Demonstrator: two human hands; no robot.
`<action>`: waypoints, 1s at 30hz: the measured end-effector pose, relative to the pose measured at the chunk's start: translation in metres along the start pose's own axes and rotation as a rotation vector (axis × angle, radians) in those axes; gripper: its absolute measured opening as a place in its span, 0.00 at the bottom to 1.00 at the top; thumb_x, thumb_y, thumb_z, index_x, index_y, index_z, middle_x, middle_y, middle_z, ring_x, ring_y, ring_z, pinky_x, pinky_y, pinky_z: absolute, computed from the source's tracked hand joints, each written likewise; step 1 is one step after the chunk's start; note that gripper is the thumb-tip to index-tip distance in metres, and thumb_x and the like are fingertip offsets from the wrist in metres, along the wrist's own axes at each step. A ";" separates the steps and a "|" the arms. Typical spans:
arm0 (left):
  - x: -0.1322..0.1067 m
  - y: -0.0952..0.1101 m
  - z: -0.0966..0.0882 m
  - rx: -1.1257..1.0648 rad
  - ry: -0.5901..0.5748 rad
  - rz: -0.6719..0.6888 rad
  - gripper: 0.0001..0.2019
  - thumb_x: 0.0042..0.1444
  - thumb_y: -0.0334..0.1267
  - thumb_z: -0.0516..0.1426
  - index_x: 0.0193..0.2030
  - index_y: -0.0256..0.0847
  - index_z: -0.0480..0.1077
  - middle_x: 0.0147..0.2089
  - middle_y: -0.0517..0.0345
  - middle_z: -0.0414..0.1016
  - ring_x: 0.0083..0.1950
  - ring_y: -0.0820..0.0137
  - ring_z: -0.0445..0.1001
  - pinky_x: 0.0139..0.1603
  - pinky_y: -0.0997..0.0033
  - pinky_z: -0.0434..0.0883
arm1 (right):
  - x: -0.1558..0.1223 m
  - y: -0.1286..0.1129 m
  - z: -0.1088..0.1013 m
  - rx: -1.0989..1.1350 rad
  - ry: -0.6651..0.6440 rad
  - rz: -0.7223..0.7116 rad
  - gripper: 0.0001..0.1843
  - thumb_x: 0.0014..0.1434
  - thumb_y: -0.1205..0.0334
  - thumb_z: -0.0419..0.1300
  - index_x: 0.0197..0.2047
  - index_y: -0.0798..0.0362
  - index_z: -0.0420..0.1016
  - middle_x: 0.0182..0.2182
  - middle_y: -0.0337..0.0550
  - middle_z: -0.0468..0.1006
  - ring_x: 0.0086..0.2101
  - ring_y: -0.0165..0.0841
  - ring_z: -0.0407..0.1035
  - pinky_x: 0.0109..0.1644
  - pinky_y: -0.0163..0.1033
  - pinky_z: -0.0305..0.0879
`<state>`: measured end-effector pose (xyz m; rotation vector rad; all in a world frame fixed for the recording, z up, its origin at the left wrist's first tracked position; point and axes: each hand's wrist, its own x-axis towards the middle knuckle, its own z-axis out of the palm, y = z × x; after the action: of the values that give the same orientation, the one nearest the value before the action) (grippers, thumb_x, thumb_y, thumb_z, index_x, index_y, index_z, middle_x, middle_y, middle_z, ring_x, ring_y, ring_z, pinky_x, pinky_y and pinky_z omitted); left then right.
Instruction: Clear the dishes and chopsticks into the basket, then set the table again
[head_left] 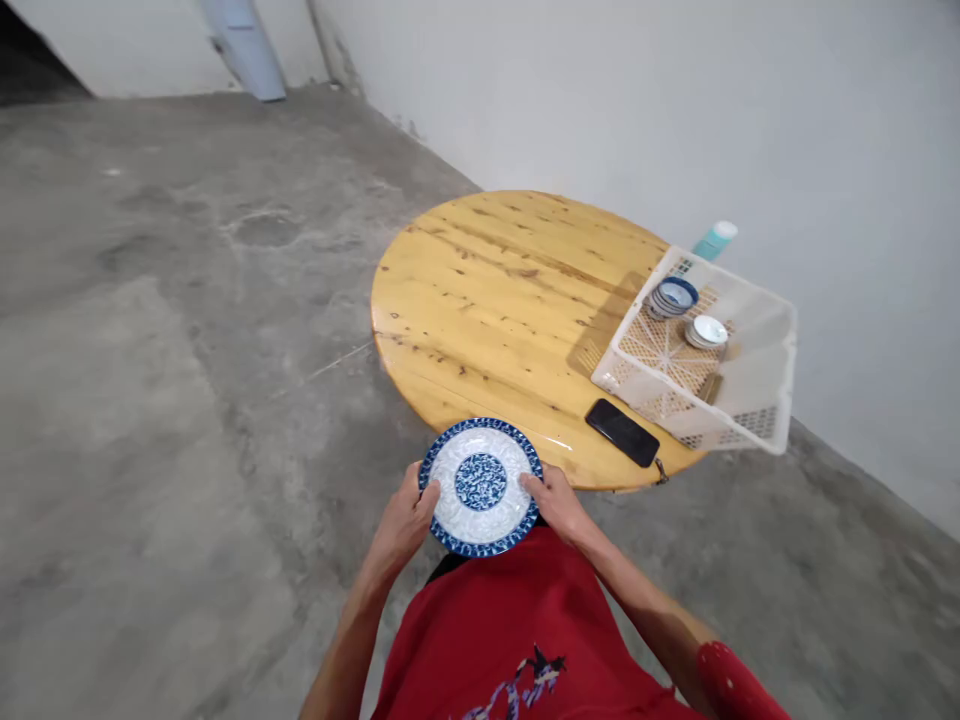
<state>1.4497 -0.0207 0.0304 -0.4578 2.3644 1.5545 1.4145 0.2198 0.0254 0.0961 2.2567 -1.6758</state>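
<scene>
A round plate [482, 486] with a blue patterned rim and a blue centre is held in front of my body, close to the near edge of the table. My left hand [407, 512] grips its left rim, with the thumb on the upper face. On the opposite side my right hand [556, 500] clasps the rim in the same way. The fingers under the plate are hidden. Whether one plate or a stack is held, I cannot tell.
A round wooden table [487, 300] stands against the white wall. On its right side, a white plastic basket [637, 385] holds stacked blue-rimmed bowls [673, 297] and small white dishes [706, 332]. A black phone [622, 432] lies beside it; a teal bottle [715, 241] stands behind.
</scene>
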 end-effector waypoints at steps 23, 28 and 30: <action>0.189 0.012 -0.066 0.029 -0.205 0.175 0.23 0.59 0.48 0.51 0.55 0.36 0.67 0.54 0.44 0.75 0.57 0.56 0.72 0.60 0.56 0.66 | 0.131 -0.008 0.068 0.035 0.350 0.125 0.12 0.51 0.56 0.53 0.28 0.55 0.74 0.26 0.43 0.77 0.31 0.37 0.68 0.35 0.36 0.64; 0.264 0.043 -0.070 0.160 -0.360 0.215 0.22 0.61 0.48 0.49 0.57 0.37 0.66 0.57 0.44 0.74 0.59 0.57 0.71 0.62 0.54 0.65 | 0.173 -0.013 0.073 0.126 0.531 0.194 0.13 0.51 0.54 0.54 0.27 0.53 0.74 0.26 0.44 0.77 0.30 0.39 0.69 0.34 0.38 0.64; 0.287 0.051 -0.069 0.205 -0.386 0.221 0.22 0.61 0.48 0.49 0.56 0.37 0.66 0.58 0.43 0.74 0.61 0.56 0.70 0.64 0.53 0.63 | 0.186 -0.015 0.075 0.142 0.576 0.232 0.13 0.51 0.53 0.55 0.27 0.53 0.74 0.25 0.44 0.77 0.31 0.39 0.69 0.34 0.38 0.64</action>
<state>1.1630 -0.0975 -0.0138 0.1428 2.2869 1.3183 1.2515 0.1187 -0.0353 0.9446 2.3725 -1.8429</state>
